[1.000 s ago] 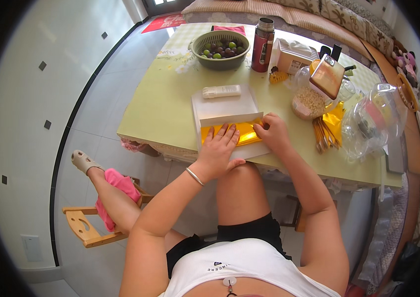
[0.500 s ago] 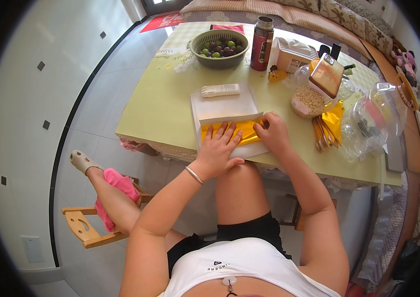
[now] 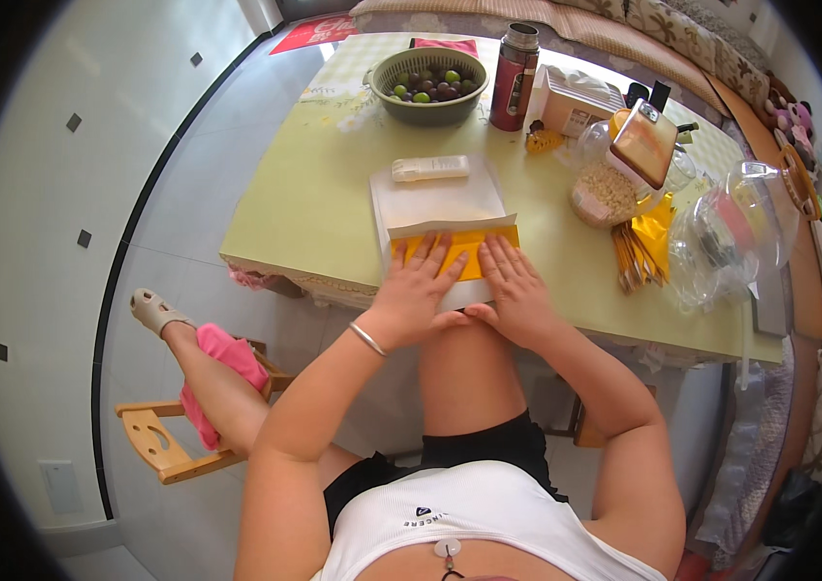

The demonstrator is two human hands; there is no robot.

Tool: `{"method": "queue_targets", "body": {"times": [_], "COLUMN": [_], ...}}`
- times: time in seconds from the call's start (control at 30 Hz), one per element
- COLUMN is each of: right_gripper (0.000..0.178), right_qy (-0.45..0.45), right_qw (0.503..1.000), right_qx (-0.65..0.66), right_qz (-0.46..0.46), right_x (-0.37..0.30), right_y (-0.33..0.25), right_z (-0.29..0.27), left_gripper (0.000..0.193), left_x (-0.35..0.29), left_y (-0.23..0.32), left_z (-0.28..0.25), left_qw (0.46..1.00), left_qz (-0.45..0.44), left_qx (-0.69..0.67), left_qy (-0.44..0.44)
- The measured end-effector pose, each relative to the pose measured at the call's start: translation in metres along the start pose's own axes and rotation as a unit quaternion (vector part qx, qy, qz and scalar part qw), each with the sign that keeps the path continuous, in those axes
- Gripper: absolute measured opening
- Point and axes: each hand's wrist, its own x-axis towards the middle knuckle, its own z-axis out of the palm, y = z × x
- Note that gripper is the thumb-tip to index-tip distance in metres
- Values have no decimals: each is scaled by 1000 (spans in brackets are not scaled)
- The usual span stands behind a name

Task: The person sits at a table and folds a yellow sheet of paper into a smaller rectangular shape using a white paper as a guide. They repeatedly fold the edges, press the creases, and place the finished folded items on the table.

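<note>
A shiny gold foil sheet (image 3: 469, 244) with a pale folded strip along its far edge lies on white paper (image 3: 435, 205) at the table's near edge. My left hand (image 3: 416, 292) rests flat on the foil's left part, fingers spread, a silver bangle on the wrist. Across the right part my right hand (image 3: 517, 290) lies flat too, fingers stretched out. Both thumbs meet near the table edge, and neither hand grips anything. Beyond the foil, a whitish tube-shaped item (image 3: 429, 168) lies on the paper.
A colander of grapes (image 3: 427, 87) and a red thermos (image 3: 514, 77) stand at the back. To the right are a phone (image 3: 644, 143) against a jar of pale pieces (image 3: 604, 197), gold packets (image 3: 653, 232) and a clear plastic container (image 3: 730, 232). A wooden chair (image 3: 161, 450) is lower left.
My right hand has gone from pinching the foil's right edge to lying flat on it, moving slightly left. My left hand stays flat on the foil.
</note>
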Motion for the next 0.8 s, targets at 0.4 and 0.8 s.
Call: {"method": "queue_targets", "body": {"times": [0.4,0.8], "right_gripper": [42,22], "right_qy": [78,131], "right_qw": [988,976], "right_qx": [-113,-106], "right_qz": [-77,-137], "right_x": [-8,6], "right_y": [11,12], "right_z": [-25,-10], "left_gripper": [88,20], "left_x": [-19,-3], "left_y": [-78,24], "left_z": [-14,1], "left_qw": [995,975], "left_qz": [-2,69], "left_qx": [74,-7], "left_qy": [-66,210]}}
